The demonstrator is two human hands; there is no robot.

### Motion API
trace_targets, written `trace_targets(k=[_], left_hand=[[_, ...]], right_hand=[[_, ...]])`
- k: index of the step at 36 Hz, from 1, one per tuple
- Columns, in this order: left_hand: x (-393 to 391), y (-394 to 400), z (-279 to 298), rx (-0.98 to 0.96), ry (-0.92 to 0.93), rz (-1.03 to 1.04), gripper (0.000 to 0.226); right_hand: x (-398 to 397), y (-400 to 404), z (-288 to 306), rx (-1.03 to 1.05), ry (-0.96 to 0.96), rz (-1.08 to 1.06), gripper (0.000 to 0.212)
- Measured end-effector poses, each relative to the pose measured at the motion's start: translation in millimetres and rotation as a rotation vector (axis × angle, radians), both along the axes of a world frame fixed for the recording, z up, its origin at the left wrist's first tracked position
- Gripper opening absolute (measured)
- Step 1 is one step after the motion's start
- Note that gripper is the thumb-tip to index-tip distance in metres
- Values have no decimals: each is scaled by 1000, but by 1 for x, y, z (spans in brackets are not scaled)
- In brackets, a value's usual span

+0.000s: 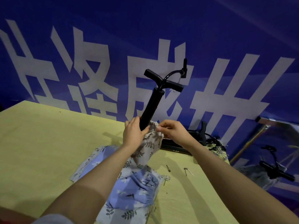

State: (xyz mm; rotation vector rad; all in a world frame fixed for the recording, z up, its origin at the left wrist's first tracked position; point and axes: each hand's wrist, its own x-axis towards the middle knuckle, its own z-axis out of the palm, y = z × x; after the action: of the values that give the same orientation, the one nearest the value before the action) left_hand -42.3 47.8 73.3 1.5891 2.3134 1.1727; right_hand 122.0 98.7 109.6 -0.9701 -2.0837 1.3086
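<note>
A black hand pump [152, 104] with a T-handle and a curved hose stands tilted, its lower end inside a white drawstring bag [149, 147] printed with leaves. My left hand [133, 133] grips the pump's barrel just above the gathered mouth of the bag. My right hand [171, 130] pinches the bag's white drawstring at the mouth, to the right of the barrel. The bag stands on the yellow-green table [40, 151].
Several flat fabric bags [134, 189], blue and white with leaf prints, lie under my arms. Small metal needles [168, 168] and a clip [187, 171] lie to the right. More black pumps [199, 139] lie at the table's back right. A blue banner [145, 46] hangs behind.
</note>
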Motion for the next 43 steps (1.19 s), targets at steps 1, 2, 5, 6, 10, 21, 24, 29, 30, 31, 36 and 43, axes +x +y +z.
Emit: trace_targets(k=[1,2,5,6,10,21,24,29,30,31,36,43], left_hand=[[0,0,0,0,-5,2,39],[-1,0,0,1,-9,4,38],[-6,1,-1,12,-14,4,36],[-7,1,-1,17,-17,5,35],[-11,1,0,24,-23,11,35],[-15,8,4,47,-33,22,31],[-14,8,5,55,-27,21,32],[-14,5,5,58,-17,24,33],[-14,5,4,57,-19,24,33],[-13,4,4,57,-22,24,33],[-12,2,1,62,-15,13,32],[-5,0,3,104,-18,-40,30]], right_hand=[[-1,-1,1,-43,29,13,10],[-2,-2,2,-92,63,29,10],[-5,-1,-1,-256,163,44,14],[-6,-1,-1,-285,181,33,17],[-15,-1,0,-173,79,-7,31],[-25,4,4,119,-178,76,29],[-27,4,4,219,-351,121,25],[-27,2,5,412,-577,174,10],[-26,1,6,465,-615,168,9],[-26,1,7,521,-650,149,11],[-26,4,7,543,-359,-184,9],[-36,-7,18,-23,208,-246,32]])
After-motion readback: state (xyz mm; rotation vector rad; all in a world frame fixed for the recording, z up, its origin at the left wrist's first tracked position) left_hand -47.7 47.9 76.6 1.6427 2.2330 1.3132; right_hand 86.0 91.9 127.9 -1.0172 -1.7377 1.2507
